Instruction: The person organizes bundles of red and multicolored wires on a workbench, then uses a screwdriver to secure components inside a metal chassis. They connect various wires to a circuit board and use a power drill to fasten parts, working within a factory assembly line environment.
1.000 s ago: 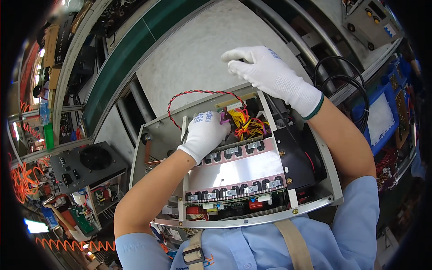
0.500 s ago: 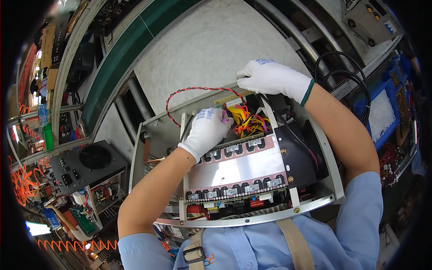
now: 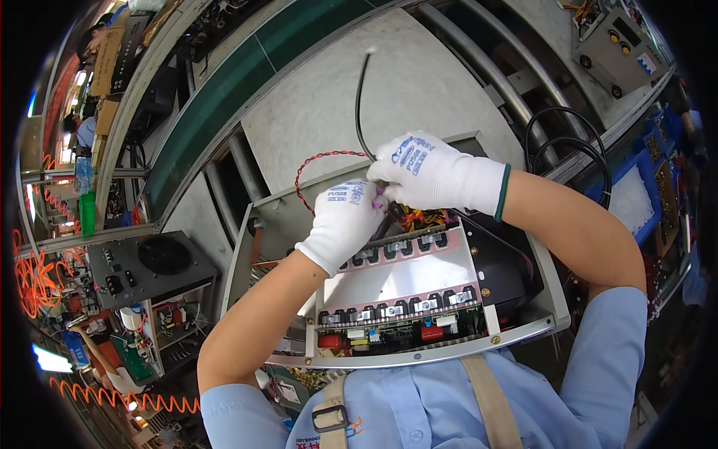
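In white gloves, both my hands meet over the far part of an open metal equipment case [image 3: 550, 288]. My left hand [image 3: 345, 221] has its fingers curled together beside a small purple piece [image 3: 379, 200]; what they grip is hidden. Against it, my right hand [image 3: 434, 173] is closed on a black cable [image 3: 359, 105], whose free end stands up beyond the case. Red and yellow wires [image 3: 426, 218] show partly beneath the right hand. A twisted red-and-black wire [image 3: 318, 161] loops over the far rim. Nearer me lies a silver heat-sink plate [image 3: 396, 277] with rows of clamped components.
Metal rollers [image 3: 493, 71] and a pale board [image 3: 299, 97] lie beyond the case. A grey unit with a fan [image 3: 149, 258] stands at left. Blue parts bins [image 3: 647, 191] and coiled black cables [image 3: 598, 150] are at right. An orange coiled hose [image 3: 120, 396] hangs lower left.
My right hand has moved left and nearer from the case's far rim to join the left. The black cable now rises from its fingers. My left hand stays at about the same part of the case.
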The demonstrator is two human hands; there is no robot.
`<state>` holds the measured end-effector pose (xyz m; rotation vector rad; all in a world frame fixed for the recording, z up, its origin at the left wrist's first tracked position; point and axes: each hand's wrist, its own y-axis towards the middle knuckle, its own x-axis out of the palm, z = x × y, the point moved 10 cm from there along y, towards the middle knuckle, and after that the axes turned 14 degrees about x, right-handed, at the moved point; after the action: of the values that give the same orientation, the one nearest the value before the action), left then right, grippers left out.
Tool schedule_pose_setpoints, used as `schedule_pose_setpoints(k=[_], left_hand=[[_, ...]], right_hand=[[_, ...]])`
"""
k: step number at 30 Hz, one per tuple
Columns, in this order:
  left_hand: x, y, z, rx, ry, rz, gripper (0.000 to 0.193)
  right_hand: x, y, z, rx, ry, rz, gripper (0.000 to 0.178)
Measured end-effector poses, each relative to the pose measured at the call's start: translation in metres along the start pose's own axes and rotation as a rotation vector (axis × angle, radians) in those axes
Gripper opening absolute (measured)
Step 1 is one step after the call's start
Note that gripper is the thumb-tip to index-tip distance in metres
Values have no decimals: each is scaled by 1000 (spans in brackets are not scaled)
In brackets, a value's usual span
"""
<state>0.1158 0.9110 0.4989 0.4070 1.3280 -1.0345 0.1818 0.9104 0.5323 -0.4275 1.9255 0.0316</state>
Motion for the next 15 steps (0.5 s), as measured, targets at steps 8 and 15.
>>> schedule_pose_setpoints(k=[8, 15], left_hand=[[36, -8, -29, -408, -1048, 44, 23], [44, -7, -34, -406, -630, -177, 25]], right_hand=[[12, 2, 13, 143, -106, -210, 24], [8, 15, 64, 372, 68, -61, 34]])
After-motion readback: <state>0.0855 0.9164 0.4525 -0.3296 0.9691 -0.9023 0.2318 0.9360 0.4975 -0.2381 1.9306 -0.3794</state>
